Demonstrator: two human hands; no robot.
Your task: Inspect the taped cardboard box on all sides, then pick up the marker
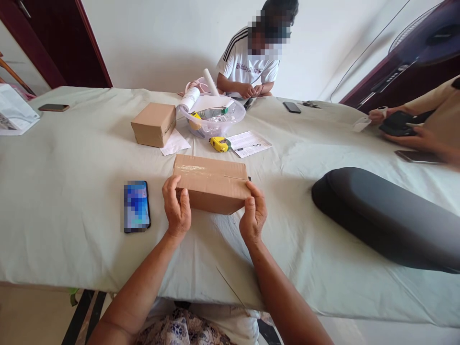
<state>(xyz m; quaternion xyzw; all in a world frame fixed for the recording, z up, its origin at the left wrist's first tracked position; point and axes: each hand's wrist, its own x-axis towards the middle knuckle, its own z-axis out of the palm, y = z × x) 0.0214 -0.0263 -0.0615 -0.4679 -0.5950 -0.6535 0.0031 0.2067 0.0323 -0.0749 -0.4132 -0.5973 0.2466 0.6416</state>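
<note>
A brown cardboard box (212,184) with clear tape across its top is between my two hands over the middle of the table. My left hand (177,206) grips its left end, fingers at the upper edge and thumb on the near side. My right hand (253,211) grips the right end in the same way. A small dark thing shows by the right fingertips; I cannot make out what it is. Beyond the box lie a yellow tape measure (220,143) and a printed sheet (253,143) with a pen on it. A lit phone (136,206) lies left of my left hand.
A second cardboard box (153,124) stands further back, beside a translucent basin (215,125) holding rolls and packets. A long black padded seat (381,215) lies at the right. One person (247,67) sits across the table; another person's hands (413,129) hold a black object at right.
</note>
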